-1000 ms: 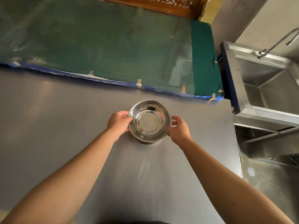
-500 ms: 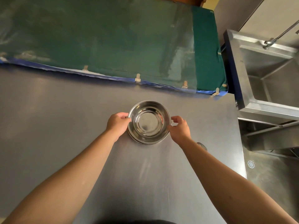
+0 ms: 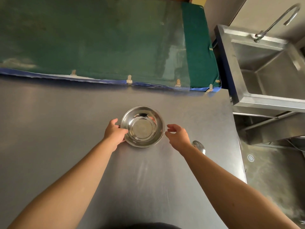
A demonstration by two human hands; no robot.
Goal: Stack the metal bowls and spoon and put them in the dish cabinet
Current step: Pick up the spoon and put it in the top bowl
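Note:
The stacked metal bowls (image 3: 143,126) stand on the grey steel table (image 3: 49,129), near its middle. My left hand (image 3: 114,133) grips the stack's left rim. My right hand (image 3: 177,135) hovers just right of the bowls, fingers spread, holding nothing and a little apart from the rim. A metal spoon (image 3: 198,146) lies on the table right of the bowls, its bowl end showing while my right forearm hides part of it. No dish cabinet is in sight.
A green cloth-covered bench (image 3: 99,38) under clear plastic runs along the table's far edge. A steel sink (image 3: 272,71) with a curved tap (image 3: 277,20) stands at the right. Below it lies a wet floor with a drain (image 3: 250,158).
My right hand has let go of the bowls' right rim and opened, moving slightly right. The spoon shows more beside my right wrist. The left hand keeps its grip.

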